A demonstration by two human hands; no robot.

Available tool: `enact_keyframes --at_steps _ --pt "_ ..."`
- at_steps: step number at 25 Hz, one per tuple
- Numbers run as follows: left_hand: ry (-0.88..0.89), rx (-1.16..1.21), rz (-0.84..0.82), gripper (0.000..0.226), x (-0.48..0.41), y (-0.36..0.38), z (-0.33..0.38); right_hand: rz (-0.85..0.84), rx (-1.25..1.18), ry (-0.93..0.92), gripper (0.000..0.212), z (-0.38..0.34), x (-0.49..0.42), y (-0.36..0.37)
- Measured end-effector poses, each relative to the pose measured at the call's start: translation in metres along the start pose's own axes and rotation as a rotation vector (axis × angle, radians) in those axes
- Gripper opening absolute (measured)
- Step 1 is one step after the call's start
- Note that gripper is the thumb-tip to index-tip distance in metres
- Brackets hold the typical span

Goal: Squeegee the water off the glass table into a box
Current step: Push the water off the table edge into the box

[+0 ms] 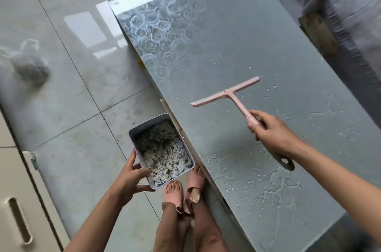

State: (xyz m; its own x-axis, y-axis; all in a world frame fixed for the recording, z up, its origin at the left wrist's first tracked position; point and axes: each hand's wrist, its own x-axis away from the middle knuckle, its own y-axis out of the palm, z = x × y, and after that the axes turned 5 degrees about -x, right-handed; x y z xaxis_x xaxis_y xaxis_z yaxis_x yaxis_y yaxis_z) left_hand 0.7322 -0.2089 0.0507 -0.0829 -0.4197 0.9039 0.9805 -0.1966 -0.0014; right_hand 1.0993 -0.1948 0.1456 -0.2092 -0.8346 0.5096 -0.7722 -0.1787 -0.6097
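- Left of the glass table (pixel 237 45), I have the left hand (pixel 132 177) gripping the near corner of the box (pixel 148 122). The thumb is hooked over the rim and the fingers are curled round the outer wall.
- The box hangs just beside the glass table's left edge and below its surface. I cannot tell whether the two touch. Wet, dark-speckled grit covers its bottom.
- Under that same edge of the glass table, directly beneath the box, two feet in pink sandals (pixel 185 185) stand on the floor tiles.
- Over the middle of the glass table, the pink squeegee (pixel 226 93) sits with its blade crosswise. I cannot tell whether the blade touches the glass or hovers just off it.
- Toward the glass table's near right, the right hand (pixel 272 134) is wrapped round the squeegee's handle, fingers closed about it.
- On the glass table's near end lies the main puddle of water (pixel 276 181), nearer me than the blade, with loose drops scattered to the blade's right.
- My read of the risks:
  - A pull from here toward the left edge would pass beyond the puddle and leave it on the glass.
  - If the box is not under the blade's run-off point, water would fall onto the sandals and tiles, which then become slippery.
  - A tilt of the one-handed box would tip its wet grit out.
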Motion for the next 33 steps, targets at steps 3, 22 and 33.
enact_keyframes --at_steps 3,22,33 --pt "0.036 0.008 -0.012 0.081 0.041 -0.013 0.013 -0.035 -0.098 0.019 0.032 -0.022 0.04 0.005" --pt "0.123 0.115 0.269 0.063 0.274 -0.227 -0.088 -0.606 -0.116 -0.257 0.032 -0.301 0.171 0.197" --pt "0.033 -0.098 0.704 0.055 0.261 -0.477 -0.198 -0.736 0.012 -0.24 0.027 -0.43 0.249 0.451"
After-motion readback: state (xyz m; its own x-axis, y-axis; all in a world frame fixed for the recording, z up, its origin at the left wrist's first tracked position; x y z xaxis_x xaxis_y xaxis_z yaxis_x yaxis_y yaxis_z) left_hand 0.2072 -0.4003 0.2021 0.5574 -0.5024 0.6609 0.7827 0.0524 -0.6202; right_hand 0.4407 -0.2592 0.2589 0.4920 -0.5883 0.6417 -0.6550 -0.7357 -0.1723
